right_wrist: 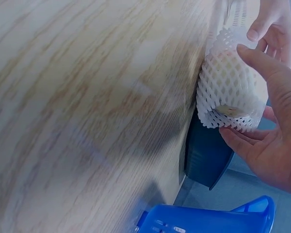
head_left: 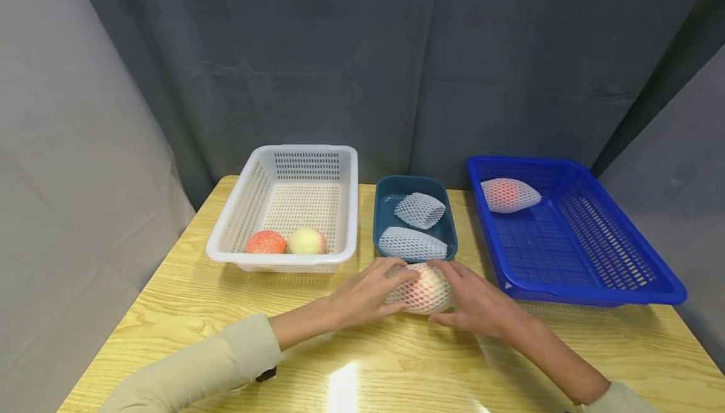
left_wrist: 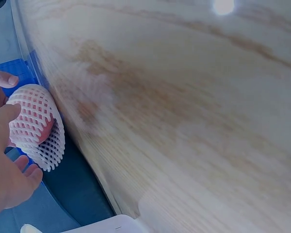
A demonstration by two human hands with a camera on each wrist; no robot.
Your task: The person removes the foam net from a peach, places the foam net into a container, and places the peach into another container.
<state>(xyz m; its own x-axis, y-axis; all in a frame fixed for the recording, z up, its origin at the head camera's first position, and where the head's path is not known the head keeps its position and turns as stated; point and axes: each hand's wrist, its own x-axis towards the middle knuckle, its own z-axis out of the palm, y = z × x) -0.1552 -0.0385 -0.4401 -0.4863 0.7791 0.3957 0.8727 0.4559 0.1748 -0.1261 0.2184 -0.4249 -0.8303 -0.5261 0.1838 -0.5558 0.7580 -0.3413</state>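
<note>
A peach (head_left: 421, 289) in a white foam net (right_wrist: 228, 87) is between my two hands, at the near edge of the small teal tray (head_left: 386, 202). My left hand (head_left: 370, 293) holds the net's left side, fingers over the top and thumb low. On the right side my right hand (head_left: 476, 299) grips the net between thumb and fingers, also in the right wrist view. At the net's open ends, bare fruit shows in both wrist views. Two foam nets lie in the teal tray, one crumpled (head_left: 420, 210) and one stretched long (head_left: 412, 243).
At the left stands a white basket (head_left: 226, 246) with a red peach (head_left: 265, 242) and a pale peach (head_left: 307, 241). A blue basket (head_left: 595, 293) at the right holds a netted peach (head_left: 510, 195). All stand on a wooden table (head_left: 317, 369), with grey curtains behind.
</note>
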